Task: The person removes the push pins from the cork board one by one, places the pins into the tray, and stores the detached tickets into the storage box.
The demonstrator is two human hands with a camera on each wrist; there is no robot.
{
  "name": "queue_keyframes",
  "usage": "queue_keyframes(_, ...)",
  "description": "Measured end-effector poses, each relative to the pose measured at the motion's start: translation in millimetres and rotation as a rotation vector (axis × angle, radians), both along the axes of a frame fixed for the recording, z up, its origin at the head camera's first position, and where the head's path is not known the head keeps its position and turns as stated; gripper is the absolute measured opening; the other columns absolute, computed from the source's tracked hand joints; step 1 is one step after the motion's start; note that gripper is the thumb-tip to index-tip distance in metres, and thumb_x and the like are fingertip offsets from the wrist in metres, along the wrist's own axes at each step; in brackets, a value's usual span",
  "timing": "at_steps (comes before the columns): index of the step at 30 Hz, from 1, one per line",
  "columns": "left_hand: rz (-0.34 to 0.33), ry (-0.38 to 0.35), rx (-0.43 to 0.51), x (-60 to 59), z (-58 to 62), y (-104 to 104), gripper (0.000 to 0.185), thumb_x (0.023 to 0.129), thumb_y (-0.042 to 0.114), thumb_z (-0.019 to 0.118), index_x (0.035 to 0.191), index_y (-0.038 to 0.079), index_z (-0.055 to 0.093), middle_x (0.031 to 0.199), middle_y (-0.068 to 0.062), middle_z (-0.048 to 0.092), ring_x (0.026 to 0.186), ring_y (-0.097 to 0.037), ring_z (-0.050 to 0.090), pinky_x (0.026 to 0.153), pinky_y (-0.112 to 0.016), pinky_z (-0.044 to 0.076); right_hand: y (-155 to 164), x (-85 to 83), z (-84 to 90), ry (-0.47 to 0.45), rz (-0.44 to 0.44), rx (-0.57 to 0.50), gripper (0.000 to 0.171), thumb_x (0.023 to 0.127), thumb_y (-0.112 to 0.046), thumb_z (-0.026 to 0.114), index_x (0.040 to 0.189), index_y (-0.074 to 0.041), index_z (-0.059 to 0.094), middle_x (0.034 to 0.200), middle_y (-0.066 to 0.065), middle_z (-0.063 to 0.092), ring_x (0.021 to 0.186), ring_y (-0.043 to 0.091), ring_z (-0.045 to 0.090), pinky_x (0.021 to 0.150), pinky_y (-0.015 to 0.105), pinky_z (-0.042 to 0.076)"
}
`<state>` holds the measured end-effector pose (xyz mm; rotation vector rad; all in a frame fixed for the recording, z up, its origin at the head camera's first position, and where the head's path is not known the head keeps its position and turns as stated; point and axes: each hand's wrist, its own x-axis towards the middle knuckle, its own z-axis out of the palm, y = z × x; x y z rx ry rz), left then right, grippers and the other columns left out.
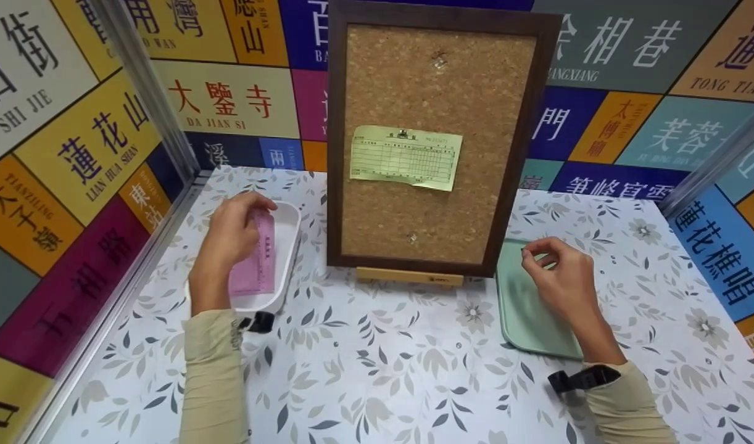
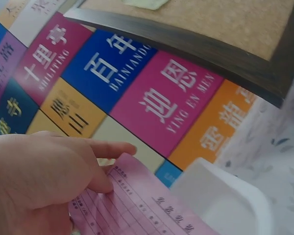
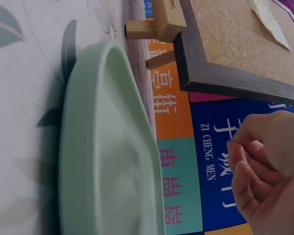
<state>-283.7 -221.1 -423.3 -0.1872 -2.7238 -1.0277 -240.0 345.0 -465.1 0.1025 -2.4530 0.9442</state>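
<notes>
A pink printed slip (image 2: 142, 200) is pinched between thumb and fingers of my left hand (image 1: 232, 228), over a white tray (image 1: 287, 265). In the head view the slip's lower part overlaps the tray. My right hand (image 1: 562, 277) hovers above a green tray (image 1: 513, 336), its fingers curled and the thumb and index tips close together. A tiny dark spot shows at those fingertips; I cannot tell if they hold something. Between the hands stands a framed corkboard (image 1: 439, 105), bearing a pale green-yellow form (image 1: 401, 160) and small clear pushpins above (image 1: 439, 60) and below (image 1: 412, 237).
A wooden stand (image 1: 408, 276) props up the corkboard. The leaf-patterned tabletop (image 1: 383, 370) runs under both trays. Panels with large lettering (image 1: 223, 98) enclose the back and sides, with metal posts (image 1: 161, 80) at the corners.
</notes>
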Motion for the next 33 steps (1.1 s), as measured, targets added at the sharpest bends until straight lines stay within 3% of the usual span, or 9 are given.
queue_keyframes(7,-0.030,-0.019,-0.021,-10.3,-21.6,-3.2,0.039,0.097,-0.010,0.050,0.123,0.006,0.074,0.122,-0.018,0.075,0.121,-0.037,0.064,0.118,-0.054,0.044,0.8,-1.1,-3.1,-0.091,0.032,0.071,0.004,0.093,-0.012,0.078,0.096,-0.012,0.081,0.092,0.007,0.082,0.069,0.003,0.066,0.061,0.010,0.044)
queue_keyframes(14,-0.059,-0.082,-0.023,-13.7,-31.9,1.3,0.029,0.101,-0.001,0.056,0.124,0.005,0.072,0.126,-0.019,0.073,0.121,-0.037,0.064,0.118,-0.053,0.046,6.5,-1.2,-6.6,-0.282,0.071,0.136,0.007,0.095,-0.011,0.076,0.099,-0.008,0.081,0.095,0.010,0.081,0.075,0.014,0.070,0.065,0.019,0.048)
queue_keyframes(24,-0.047,-0.177,-0.060,-14.3,-37.7,1.1,0.036,0.098,0.002,0.055,0.129,0.005,0.072,0.133,-0.020,0.071,0.127,-0.041,0.061,0.119,-0.058,0.043,11.5,-0.1,-14.6,-0.463,0.109,0.187,0.016,0.104,-0.013,0.065,0.105,-0.002,0.077,0.101,0.015,0.078,0.093,0.028,0.070,0.077,0.035,0.050)
queue_keyframes(33,-0.050,-0.255,-0.089,-13.2,-37.7,2.2,0.036,0.103,0.015,0.063,0.138,0.009,0.069,0.144,-0.015,0.069,0.142,-0.045,0.053,0.121,-0.064,0.037,15.8,-0.9,-22.3,-0.484,0.138,0.216,0.016,0.102,-0.011,0.065,0.102,-0.002,0.078,0.097,0.012,0.077,0.088,0.023,0.065,0.080,0.037,0.049)
